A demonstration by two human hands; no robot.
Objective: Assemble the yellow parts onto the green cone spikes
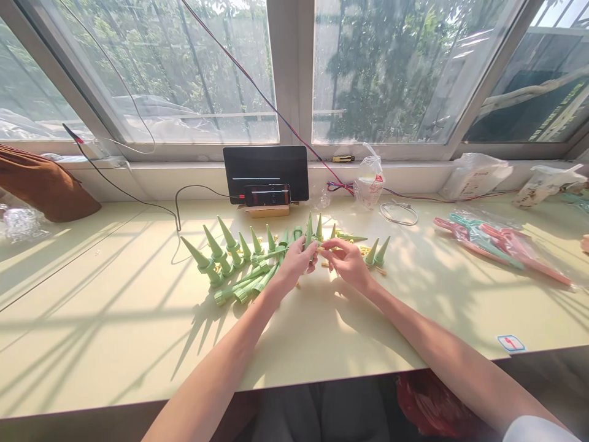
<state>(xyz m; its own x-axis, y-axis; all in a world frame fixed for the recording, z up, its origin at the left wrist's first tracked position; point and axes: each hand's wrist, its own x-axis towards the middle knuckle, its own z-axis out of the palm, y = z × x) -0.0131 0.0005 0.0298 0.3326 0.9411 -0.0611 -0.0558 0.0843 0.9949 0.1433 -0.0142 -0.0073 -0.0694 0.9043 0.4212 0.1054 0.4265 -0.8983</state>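
My left hand is closed around a green plastic cone spike held upright over the pale table. My right hand pinches a small yellow part against the base of that spike. Several more green cone spikes stand in a row to the left, and others lie flat beside my left wrist. Two green spikes stand just right of my right hand. Small yellow pieces are scattered behind the hands.
A dark tablet with a phone in front leans at the window sill. A white cable coil, plastic bags and packs of pink and teal tools lie to the right. A brown bag sits far left.
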